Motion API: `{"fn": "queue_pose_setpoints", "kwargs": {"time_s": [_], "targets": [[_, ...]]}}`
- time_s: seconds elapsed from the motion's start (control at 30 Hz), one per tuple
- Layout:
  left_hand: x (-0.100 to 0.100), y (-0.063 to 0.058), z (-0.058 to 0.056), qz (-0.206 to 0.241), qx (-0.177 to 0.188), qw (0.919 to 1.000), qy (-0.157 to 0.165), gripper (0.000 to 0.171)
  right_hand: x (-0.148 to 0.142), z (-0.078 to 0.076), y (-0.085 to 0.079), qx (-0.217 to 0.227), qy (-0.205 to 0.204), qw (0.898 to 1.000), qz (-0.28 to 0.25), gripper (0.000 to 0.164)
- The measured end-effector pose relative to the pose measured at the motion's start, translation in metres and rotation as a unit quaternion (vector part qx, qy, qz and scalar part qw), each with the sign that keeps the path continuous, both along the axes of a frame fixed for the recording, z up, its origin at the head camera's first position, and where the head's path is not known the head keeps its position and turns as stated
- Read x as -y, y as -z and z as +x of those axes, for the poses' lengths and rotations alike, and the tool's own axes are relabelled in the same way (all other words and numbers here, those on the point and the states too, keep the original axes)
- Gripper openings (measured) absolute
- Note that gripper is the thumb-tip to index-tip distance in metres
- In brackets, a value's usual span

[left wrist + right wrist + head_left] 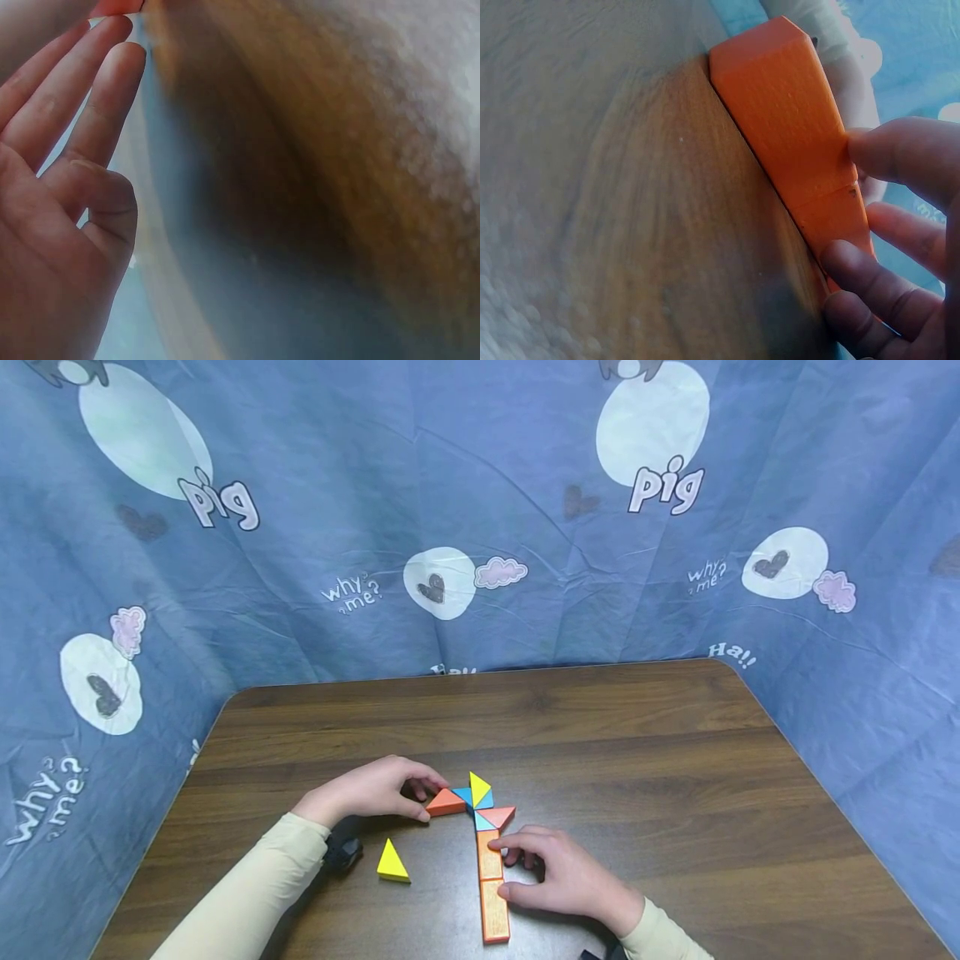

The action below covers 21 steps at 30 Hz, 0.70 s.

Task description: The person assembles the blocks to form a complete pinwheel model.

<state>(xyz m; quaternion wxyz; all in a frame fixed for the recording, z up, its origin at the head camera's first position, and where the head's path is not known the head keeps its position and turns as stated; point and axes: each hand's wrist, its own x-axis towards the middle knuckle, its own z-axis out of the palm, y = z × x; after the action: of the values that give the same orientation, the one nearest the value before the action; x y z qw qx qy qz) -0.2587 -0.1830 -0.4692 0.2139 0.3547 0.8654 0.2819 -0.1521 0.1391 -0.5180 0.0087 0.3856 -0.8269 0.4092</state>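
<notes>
My left hand (378,793) pinches a red triangular block (447,804) between thumb and fingers, at the left end of a block figure. Beside that block lie blue pieces (487,798), with a yellow triangle (477,788) overlapping them. Below them come a light blue triangle (483,822) and a pinkish-red triangle (501,815). Two orange rectangular blocks (490,862) run end to end toward me as a stem. My right hand (558,877) touches them from the right, forefinger on the farther one, thumb on the nearer. The right wrist view shows fingertips against the orange blocks (787,112).
A loose yellow triangular block (392,863) lies left of the stem, close to the left forearm. Everything rests on a dark wood-grain table (637,752). A blue printed cloth (480,510) hangs behind and at both sides of it.
</notes>
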Motion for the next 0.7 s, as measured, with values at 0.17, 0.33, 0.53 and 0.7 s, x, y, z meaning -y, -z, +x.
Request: {"fn": "queue_pose_setpoints", "kwargs": {"time_s": [0.17, 0.33, 0.53, 0.7], "targets": [[-0.0011, 0.0003, -0.0003, 0.001, 0.002, 1.0000, 0.007, 0.048, 0.0002, 0.0002, -0.0002, -0.005, -0.004, 1.000, -0.003, 0.043], [-0.0018, 0.0003, -0.0001, 0.001, 0.001, 1.0000, 0.008, 0.047, 0.0006, 0.0004, 0.0000, -0.006, -0.004, 1.000, -0.003, 0.042], [-0.0027, 0.0003, -0.0001, 0.000, 0.003, 1.0000, 0.007, 0.047, 0.0009, 0.0005, -0.0001, -0.002, -0.002, 1.000, -0.001, 0.043], [-0.0037, 0.0002, 0.0003, 0.001, 0.003, 1.0000, 0.007, 0.046, 0.0009, 0.0007, -0.0002, 0.005, 0.002, 1.000, 0.004, 0.043]]}}
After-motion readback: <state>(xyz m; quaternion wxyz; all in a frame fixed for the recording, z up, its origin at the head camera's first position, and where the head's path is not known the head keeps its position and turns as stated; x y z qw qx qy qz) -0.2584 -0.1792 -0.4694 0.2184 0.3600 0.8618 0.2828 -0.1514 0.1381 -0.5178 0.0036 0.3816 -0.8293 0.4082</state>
